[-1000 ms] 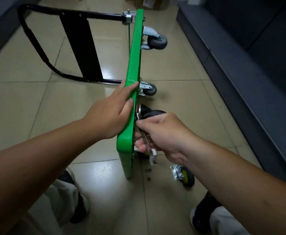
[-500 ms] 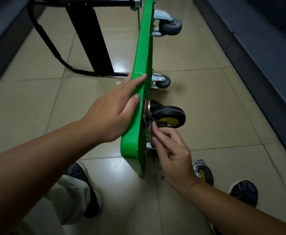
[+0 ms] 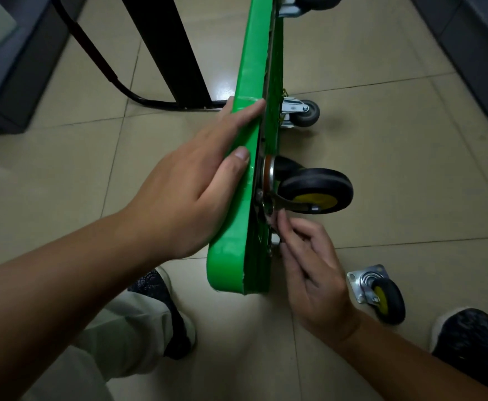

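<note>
A green cart deck [image 3: 229, 270] stands on its edge on the tiled floor. My left hand [image 3: 190, 192] lies against its left face, fingers straight, with the thumb and forefinger resting on the top edge. A black caster with a yellow hub [image 3: 315, 189] sticks out of the deck's right side on a metal plate. Just below that plate my right hand [image 3: 312, 270] pinches something small at the deck's underside. Its fingertips hide what they hold.
A loose black and yellow caster [image 3: 381, 293] lies on the floor to the right of my right hand. A grey caster [image 3: 303, 112] is mounted further along the deck. The cart's black handle frame [image 3: 161, 47] lies at the left. My shoes [image 3: 161, 308] flank the deck, and dark cabinets [image 3: 11, 82] line both sides.
The view has moved closer and lower. My right hand has turned from a raised grip to fingertips pinching below the caster plate. My left hand stays on the deck.
</note>
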{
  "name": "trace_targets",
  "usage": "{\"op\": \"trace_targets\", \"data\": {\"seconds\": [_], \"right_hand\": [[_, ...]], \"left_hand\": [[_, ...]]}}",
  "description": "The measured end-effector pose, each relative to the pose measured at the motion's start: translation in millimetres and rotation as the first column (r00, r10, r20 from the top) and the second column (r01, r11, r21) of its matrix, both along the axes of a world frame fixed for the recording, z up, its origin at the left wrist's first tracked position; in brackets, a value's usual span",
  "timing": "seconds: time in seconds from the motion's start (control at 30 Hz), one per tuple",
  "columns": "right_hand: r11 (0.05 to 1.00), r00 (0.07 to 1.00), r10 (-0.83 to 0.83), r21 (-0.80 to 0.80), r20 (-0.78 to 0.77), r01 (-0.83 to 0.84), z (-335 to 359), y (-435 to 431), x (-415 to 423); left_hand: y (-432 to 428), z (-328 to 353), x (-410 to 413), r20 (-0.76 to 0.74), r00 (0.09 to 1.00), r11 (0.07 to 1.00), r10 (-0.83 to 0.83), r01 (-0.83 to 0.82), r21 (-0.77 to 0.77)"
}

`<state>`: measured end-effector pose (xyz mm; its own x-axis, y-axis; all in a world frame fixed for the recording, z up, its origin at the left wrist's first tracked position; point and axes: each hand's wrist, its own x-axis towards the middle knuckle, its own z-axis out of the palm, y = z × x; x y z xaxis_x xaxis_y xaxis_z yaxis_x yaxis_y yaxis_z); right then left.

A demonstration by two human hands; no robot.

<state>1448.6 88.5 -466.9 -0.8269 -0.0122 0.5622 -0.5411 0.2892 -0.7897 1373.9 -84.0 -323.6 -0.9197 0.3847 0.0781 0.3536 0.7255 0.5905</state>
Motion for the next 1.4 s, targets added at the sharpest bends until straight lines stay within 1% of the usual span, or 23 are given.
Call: {"op": "trace_targets", "data": {"seconds": [0.17,0.37,0.53,0.63,0.73,0.93,1.0,1.07,1.13,1.23,1.3,1.4], "right_hand": [[0.999,1.0,-0.005,-0.032,-0.006,0.005,-1,-4,-13],[0.997,0.998,0.043,-0.067,-0.054,-0.047,-2,-7,-27],[0.993,0.998,0.027,-0.11,-0.052,-0.033,-7,-14,-24],[0.991,1.0,0.025,-0.129,-0.01,-0.026,-6,-18,-20],[0.988,0.997,0.005,-0.155,0.071,0.006,-3,-23,-14],[0.993,0.984,-0.046,-0.095,0.172,0.063,17,-21,1],[0.995,0.969,-0.047,-0.076,0.244,0.068,28,-20,9],[0.994,0.936,-0.038,-0.083,0.35,0.072,43,-19,17],[0.986,0.875,-0.002,-0.146,0.484,0.083,64,-18,21],[0.964,0.72,0.093,-0.242,0.688,0.107,98,-19,20],[0.952,0.632,0.144,-0.282,0.762,0.123,117,-19,16],[0.916,0.489,0.223,-0.353,0.843,0.191,147,-19,3]], "left_hand": [[1,0,0,-0.001,1.0,1.0,-0.003,0.003,0.01],[0,-1,2,0.019,1.0,0.999,0.009,-0.009,0.032],[1,-3,1,0.031,0.999,0.999,0.018,-0.02,0.041],[2,-2,1,0.028,0.999,0.999,0.023,-0.025,0.042],[3,-2,2,0.012,0.999,0.999,0.03,-0.03,0.027],[5,-1,4,0.015,0.999,0.999,0.04,-0.04,-0.016],[7,1,4,0.021,0.999,0.999,0.041,-0.041,-0.025],[8,3,5,0.033,0.999,0.998,0.042,-0.04,-0.051],[9,3,4,0.04,0.998,0.996,0.042,-0.039,-0.08],[10,4,5,0.05,0.998,0.994,0.044,-0.038,-0.103],[8,5,4,0.05,0.998,0.993,0.045,-0.039,-0.115],[7,5,4,0.052,0.998,0.993,0.036,-0.03,-0.112]]}}
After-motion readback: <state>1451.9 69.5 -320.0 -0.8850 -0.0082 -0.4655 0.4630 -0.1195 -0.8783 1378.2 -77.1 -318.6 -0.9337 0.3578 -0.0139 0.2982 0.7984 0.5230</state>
